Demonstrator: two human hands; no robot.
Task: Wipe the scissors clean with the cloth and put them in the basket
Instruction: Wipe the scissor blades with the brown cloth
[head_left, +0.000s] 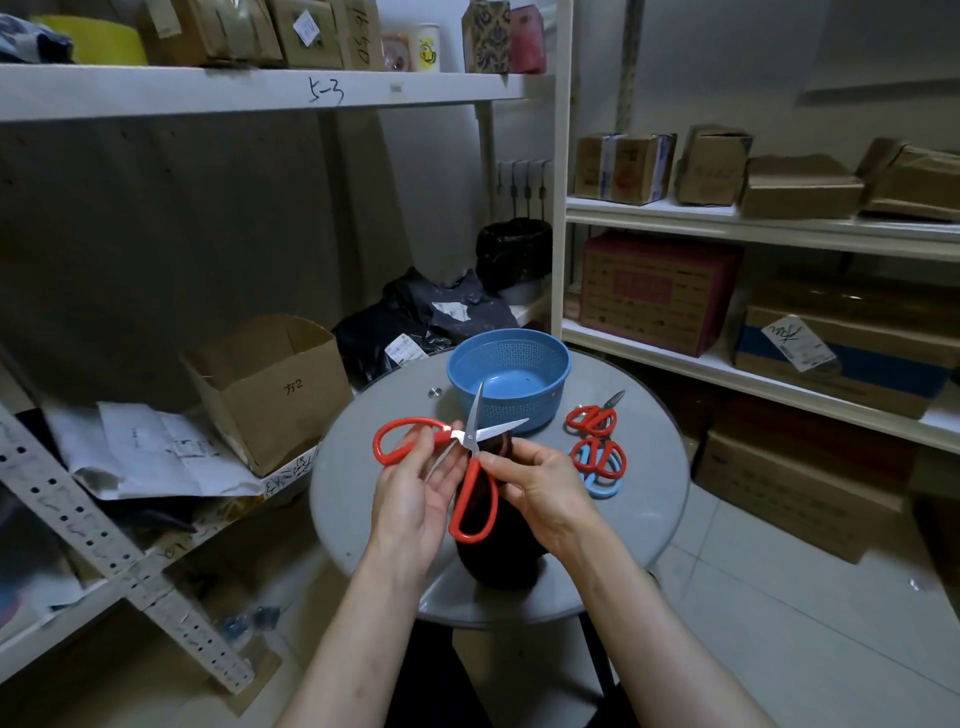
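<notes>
Red-handled scissors (470, 486) are spread wide open above the round grey table (363, 467). My left hand (415, 493) grips one red handle loop, and the blades point up and right toward the blue basket (506, 358). My right hand (540, 488) pinches a dark cloth (501, 566) against the scissors near the pivot. The cloth hangs down below both hands. Nothing lies inside the basket at the far side of the table.
Two more red scissors (592, 418) (597, 457) and a light-blue pair (602, 486) lie on the table's right side. An open cardboard box (270, 384) and papers sit on the left shelf. Shelves with boxes stand to the right.
</notes>
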